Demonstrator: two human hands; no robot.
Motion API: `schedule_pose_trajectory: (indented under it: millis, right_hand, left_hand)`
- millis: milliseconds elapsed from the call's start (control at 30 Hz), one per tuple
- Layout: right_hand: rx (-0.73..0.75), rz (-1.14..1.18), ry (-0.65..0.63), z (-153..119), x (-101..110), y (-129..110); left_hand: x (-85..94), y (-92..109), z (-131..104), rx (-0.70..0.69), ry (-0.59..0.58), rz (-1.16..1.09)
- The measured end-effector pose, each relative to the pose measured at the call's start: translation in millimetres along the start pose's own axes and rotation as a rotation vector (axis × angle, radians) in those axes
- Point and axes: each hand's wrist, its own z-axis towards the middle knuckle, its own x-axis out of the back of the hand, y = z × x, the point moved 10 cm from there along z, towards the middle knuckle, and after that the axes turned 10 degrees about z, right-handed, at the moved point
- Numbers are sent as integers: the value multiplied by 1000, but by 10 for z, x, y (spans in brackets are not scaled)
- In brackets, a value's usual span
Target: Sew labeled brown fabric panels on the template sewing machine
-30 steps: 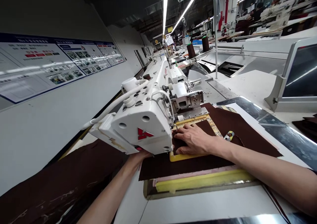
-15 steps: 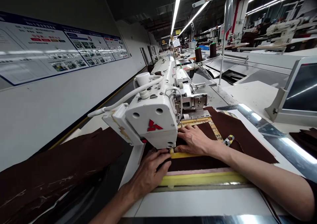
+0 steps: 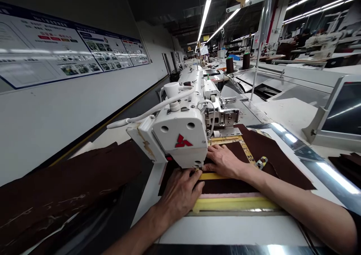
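Observation:
A white sewing machine head [image 3: 180, 135] with a red logo stands over dark brown fabric [image 3: 270, 157]. Yellow strips [image 3: 247, 151] frame part of that fabric. My left hand [image 3: 183, 189] rests on the fabric just below the machine head, fingers apart, its fingertips near the end of a yellow strip. On the right side of the head, my right hand [image 3: 224, 161] presses the fabric with spread fingers, their tips partly hidden by the machine. Small thread snips [image 3: 261, 162] lie beside my right forearm.
More brown fabric [image 3: 70, 183] is piled at the left. A screen [image 3: 344, 106] stands at the right. Two dark thread cones [image 3: 229, 65] and a metal pole [image 3: 257, 59] are behind. A yellow band [image 3: 237, 204] runs along the work's near edge.
The view has shifted a little, moving the machine rightward in the picture. My left hand has its fingers slightly farther forward beneath the head. My right hand stays on the fabric.

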Motion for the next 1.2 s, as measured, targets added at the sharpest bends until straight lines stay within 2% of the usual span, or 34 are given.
schedule_pose_trajectory:
  millis: [267,800,1000,1200]
  right_hand:
    - [35,26,-2,-43,53,124]
    - [47,5,-9,-66,32,101]
    - [43,5,-9,-58,12,106]
    - [58,4,7,-63,13,96]
  left_hand:
    - [22,25,-20,-20,128,57]
    - [61,15,-17,-40,194,-19]
    - [54,13,-22,-35,176,-18]
    - [8,35,14,14,3,0]
